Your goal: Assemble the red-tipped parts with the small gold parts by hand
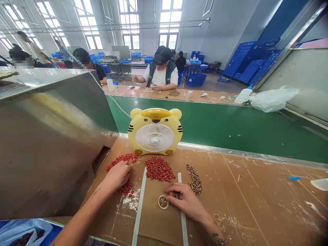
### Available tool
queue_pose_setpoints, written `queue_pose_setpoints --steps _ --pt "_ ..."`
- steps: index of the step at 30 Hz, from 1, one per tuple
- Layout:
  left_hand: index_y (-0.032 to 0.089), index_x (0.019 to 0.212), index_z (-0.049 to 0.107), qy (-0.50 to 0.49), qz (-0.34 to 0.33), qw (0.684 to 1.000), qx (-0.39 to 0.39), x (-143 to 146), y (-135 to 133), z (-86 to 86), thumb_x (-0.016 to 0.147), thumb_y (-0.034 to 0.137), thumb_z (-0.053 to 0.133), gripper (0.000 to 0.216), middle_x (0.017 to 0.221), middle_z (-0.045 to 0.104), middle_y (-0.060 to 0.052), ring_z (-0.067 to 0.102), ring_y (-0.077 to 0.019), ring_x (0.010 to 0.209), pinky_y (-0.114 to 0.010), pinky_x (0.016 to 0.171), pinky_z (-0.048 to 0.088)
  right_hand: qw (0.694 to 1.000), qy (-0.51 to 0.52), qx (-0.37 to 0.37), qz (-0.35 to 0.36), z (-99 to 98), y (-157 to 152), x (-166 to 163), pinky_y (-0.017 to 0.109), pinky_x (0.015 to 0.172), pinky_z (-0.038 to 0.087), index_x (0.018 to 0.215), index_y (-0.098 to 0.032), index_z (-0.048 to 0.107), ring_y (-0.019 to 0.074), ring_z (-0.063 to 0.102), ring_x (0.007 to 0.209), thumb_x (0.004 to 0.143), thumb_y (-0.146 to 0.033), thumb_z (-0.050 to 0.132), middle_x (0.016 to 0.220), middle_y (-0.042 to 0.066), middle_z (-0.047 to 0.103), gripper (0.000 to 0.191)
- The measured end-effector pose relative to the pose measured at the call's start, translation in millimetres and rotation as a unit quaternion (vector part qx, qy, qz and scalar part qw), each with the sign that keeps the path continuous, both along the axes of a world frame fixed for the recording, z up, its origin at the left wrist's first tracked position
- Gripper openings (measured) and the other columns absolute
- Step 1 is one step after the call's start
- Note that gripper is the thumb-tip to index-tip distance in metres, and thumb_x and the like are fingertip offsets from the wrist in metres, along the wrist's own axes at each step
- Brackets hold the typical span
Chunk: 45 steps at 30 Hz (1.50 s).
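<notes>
My left hand (120, 175) rests among small red pieces at the left of the table, its fingers bent down and bunched. Whatever the fingertips hold is hidden. Red pieces (125, 188) lie on both sides of this hand. My right hand (185, 201) is curled beside a small round cup (159, 206), thumb and fingers closed on a thin stick (163, 201) whose end is in the cup. The cup stands on a brown mat (151, 218) between two pale strips. Beyond it lies a heap of red pieces with dark ends (159, 169).
A yellow animal-faced fan (155, 131) stands behind the heap. Dark-and-gold pieces (195, 180) form a curved row at right. A large metal box (51, 143) borders the left. Past a green belt (217, 123), a person (162, 73) sits working at another table.
</notes>
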<state>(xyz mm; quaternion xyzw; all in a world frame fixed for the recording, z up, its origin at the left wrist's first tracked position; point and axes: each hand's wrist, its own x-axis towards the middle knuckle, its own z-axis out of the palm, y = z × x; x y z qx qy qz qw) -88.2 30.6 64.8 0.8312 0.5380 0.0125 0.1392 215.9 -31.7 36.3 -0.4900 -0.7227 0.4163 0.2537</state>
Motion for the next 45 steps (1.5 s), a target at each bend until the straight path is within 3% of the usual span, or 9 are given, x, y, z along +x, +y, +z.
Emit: queue_pose_setpoints --steps 5,11,15,21,31,40,45 --pt "0.018 0.076 0.069 0.034 0.009 0.998 -0.053 -2 3 -8.5 0.079 0.005 0.048 0.025 0.083 0.071 -0.009 0.065 -0.0230 0.083 -0.028 0.073 0.043 1.000 -0.021 0.008 0.020 -1.3 1 -5 0.024 0.061 0.039 0.074 -0.019 0.075 0.0144 0.056 0.066 0.083 -0.021 0.067 0.071 0.001 0.065 0.012" --pt "0.018 0.078 0.069 0.041 -0.005 0.998 -0.051 0 8 -9.4 0.075 0.003 0.050 0.024 0.090 0.071 -0.010 0.064 -0.0237 0.089 -0.028 0.077 0.043 1.000 -0.012 0.024 -0.006 -3.3 1 -7 0.024 0.062 0.041 0.088 -0.019 0.075 0.0148 0.057 0.066 0.083 -0.027 0.071 0.072 0.001 0.064 0.010" --pt "0.016 0.076 0.067 0.067 0.017 0.997 -0.043 -3 8 -7.1 0.072 0.002 0.049 0.023 0.087 0.070 -0.013 0.064 -0.0268 0.086 -0.031 0.072 0.043 0.998 -0.004 0.064 0.030 -9.6 0 -8 0.024 0.063 0.040 0.078 -0.019 0.075 0.0147 0.059 0.069 0.086 -0.022 0.067 0.071 0.001 0.064 0.012" --pt "0.016 0.075 0.067 0.080 0.044 0.996 -0.023 0 9 -10.6 0.077 0.004 0.046 0.024 0.085 0.071 -0.014 0.066 -0.0276 0.084 -0.032 0.070 0.043 0.991 -0.030 0.103 0.084 -10.9 -5 -4 0.024 0.065 0.040 0.077 -0.018 0.071 0.0150 0.059 0.072 0.086 -0.019 0.067 0.072 0.001 0.063 0.010" --pt "0.014 0.084 0.066 0.061 0.031 0.998 -0.009 3 7 -14.0 0.080 0.002 0.042 0.027 0.091 0.068 -0.014 0.063 -0.0261 0.089 -0.032 0.076 0.043 0.984 -0.057 0.126 0.107 -8.7 -5 -4 0.025 0.065 0.038 0.077 -0.018 0.067 0.0152 0.056 0.072 0.091 -0.022 0.061 0.072 0.002 0.061 0.016" --pt "0.017 0.072 0.063 0.019 -0.002 0.999 -0.036 0 11 -12.2 0.072 0.002 0.047 0.023 0.078 0.067 -0.009 0.062 -0.0226 0.078 -0.028 0.069 0.041 0.981 -0.062 0.128 0.131 -5.6 -1 -3 0.026 0.065 0.038 0.080 -0.018 0.066 0.0159 0.055 0.072 0.094 -0.023 0.055 0.074 0.003 0.062 0.019" --pt "0.017 0.073 0.065 0.004 -0.006 0.999 -0.040 0 11 -11.3 0.076 0.005 0.048 0.021 0.079 0.068 -0.009 0.062 -0.0231 0.078 -0.029 0.069 0.042 0.977 -0.057 0.159 0.130 -8.5 -2 -1 0.027 0.064 0.037 0.082 -0.018 0.068 0.0161 0.054 0.072 0.096 -0.025 0.054 0.073 0.003 0.061 0.021"
